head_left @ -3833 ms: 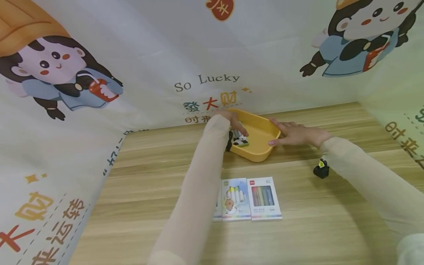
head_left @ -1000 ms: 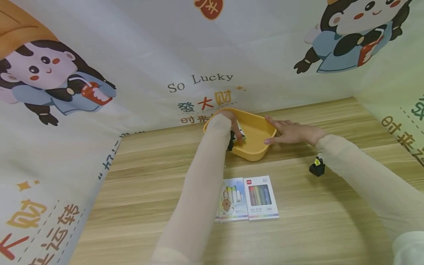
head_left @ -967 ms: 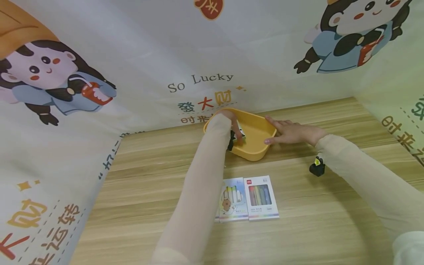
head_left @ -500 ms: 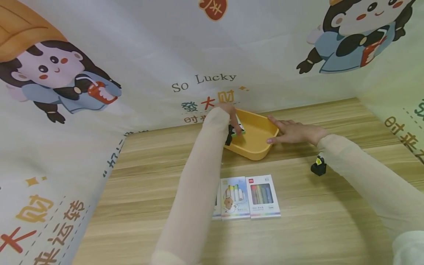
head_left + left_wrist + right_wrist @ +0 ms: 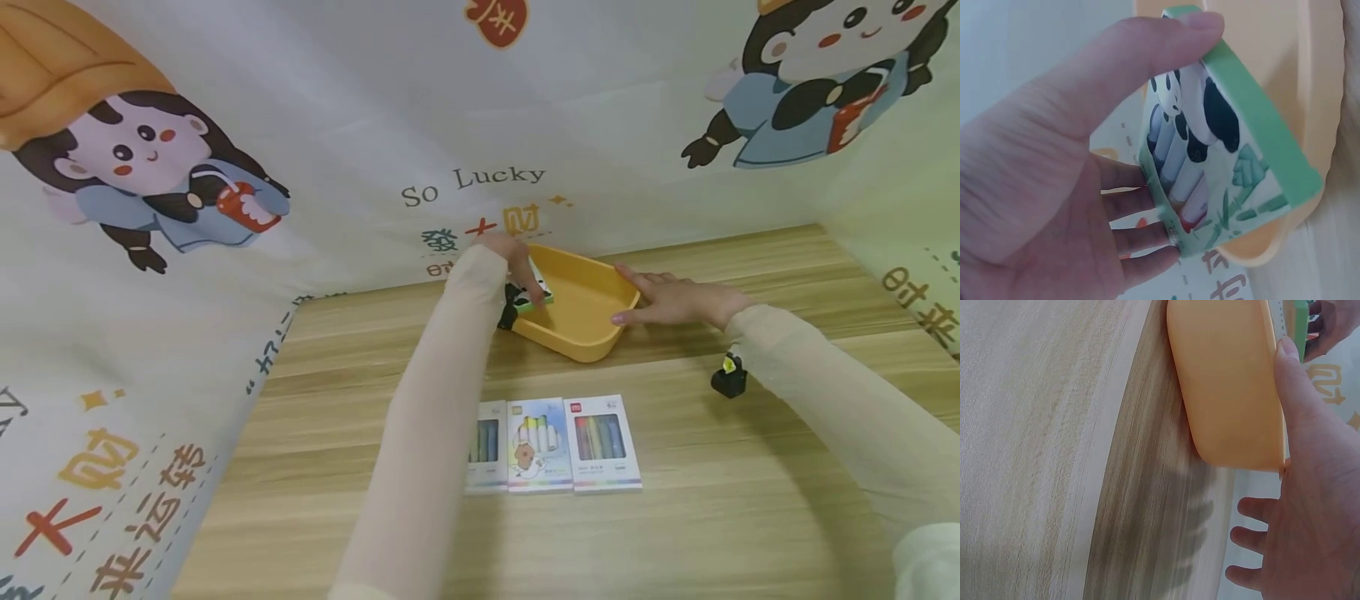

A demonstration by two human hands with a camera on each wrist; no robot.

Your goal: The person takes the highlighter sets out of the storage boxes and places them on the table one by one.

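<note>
My left hand (image 5: pixel 510 254) holds a panda-printed box of markers (image 5: pixel 1210 144) with a green edge, thumb on its upper edge and fingertips along the opposite side. The box is tilted over the left end of a yellow tray (image 5: pixel 592 337); my wrist hides part of it in the head view. My right hand (image 5: pixel 678 300) rests at the tray's right end. In the right wrist view its thumb (image 5: pixel 1288 353) touches the tray's rim, while several other fingers reach out straight beyond the corner.
Three flat boxes lie side by side nearer me: one partly behind my left sleeve (image 5: pixel 491 442), a bear-printed one (image 5: pixel 540 446) and one with a coloured window (image 5: pixel 606 442). A printed cloth (image 5: pixel 360 108) hangs behind the wooden table (image 5: pixel 300 417).
The panda marker box, earlier lower inside the tray, has risen towards the tray's back left with my left hand. My right hand stays at the tray's end. More of the leftmost flat box shows.
</note>
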